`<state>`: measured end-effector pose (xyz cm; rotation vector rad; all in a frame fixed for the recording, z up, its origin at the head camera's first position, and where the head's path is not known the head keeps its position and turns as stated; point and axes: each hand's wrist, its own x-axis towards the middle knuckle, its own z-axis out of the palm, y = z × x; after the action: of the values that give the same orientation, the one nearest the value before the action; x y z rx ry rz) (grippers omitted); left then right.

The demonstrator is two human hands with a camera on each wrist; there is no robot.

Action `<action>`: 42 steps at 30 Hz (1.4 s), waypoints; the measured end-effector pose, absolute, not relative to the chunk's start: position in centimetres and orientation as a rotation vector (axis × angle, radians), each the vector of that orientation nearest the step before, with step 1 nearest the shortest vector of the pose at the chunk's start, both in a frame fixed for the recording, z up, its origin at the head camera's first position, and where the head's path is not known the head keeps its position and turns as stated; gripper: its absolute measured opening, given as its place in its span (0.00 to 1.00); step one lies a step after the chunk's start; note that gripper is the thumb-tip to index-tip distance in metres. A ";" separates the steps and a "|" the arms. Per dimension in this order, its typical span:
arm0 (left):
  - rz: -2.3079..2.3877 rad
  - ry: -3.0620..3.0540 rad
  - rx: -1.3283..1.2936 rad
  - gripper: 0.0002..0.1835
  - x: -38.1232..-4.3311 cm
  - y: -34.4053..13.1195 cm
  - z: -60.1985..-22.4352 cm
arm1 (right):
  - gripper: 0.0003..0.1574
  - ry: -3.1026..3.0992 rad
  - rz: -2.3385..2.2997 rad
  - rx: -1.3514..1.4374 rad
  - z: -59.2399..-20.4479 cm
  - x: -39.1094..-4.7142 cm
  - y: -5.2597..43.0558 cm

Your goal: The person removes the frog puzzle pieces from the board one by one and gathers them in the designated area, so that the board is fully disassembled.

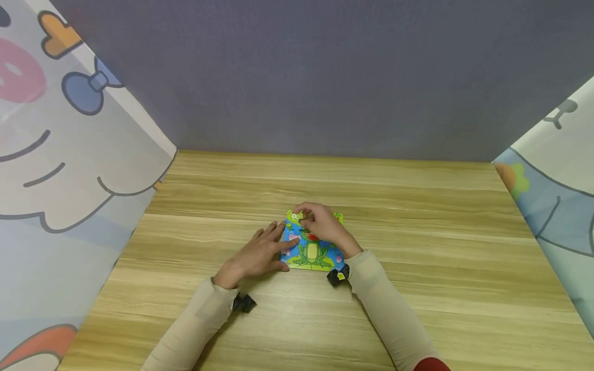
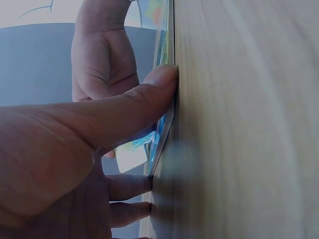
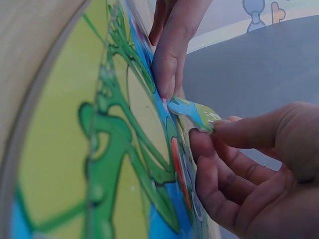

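Flat rectangular blue-and-green frog puzzle (image 1: 313, 253) on pale wood-grain table surface (image 1: 315, 319), about midway between left and right edges, well apart from back edge. Right hand (image 1: 323, 224) pinches thin green-and-blue puzzle piece (image 3: 202, 114), tilted up, at puzzle's far-left part. Left hand (image 1: 260, 253) spread, one finger on puzzle, thumb at its near-left corner. Dark grey wall panel (image 1: 325, 77) along back edge. Beige sleeves (image 1: 387, 309).

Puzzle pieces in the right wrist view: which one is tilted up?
The green-and-blue piece pinched by the right hand: it stands up at an angle, whereas the pieces showing the frog's body lie flat.
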<state>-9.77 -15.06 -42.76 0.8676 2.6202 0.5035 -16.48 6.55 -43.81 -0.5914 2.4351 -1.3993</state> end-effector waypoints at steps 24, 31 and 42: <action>0.515 2.620 0.865 0.38 -9.6 -14.9 -42.7 | 0.14 2.377 -1.657 -0.370 -44.1 -16.8 11.8; 0.520 2.616 0.860 0.38 -9.6 -14.9 -42.9 | 0.16 2.365 -1.671 -0.277 -44.0 -17.1 14.1; 0.531 2.624 0.831 0.38 -9.5 -14.9 -42.9 | 0.19 2.317 -1.708 -0.159 -44.6 -17.5 18.8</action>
<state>-9.49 -14.86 -42.88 0.8309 2.6239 0.5309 -17.50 18.84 -44.63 -0.1588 2.3170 -1.7083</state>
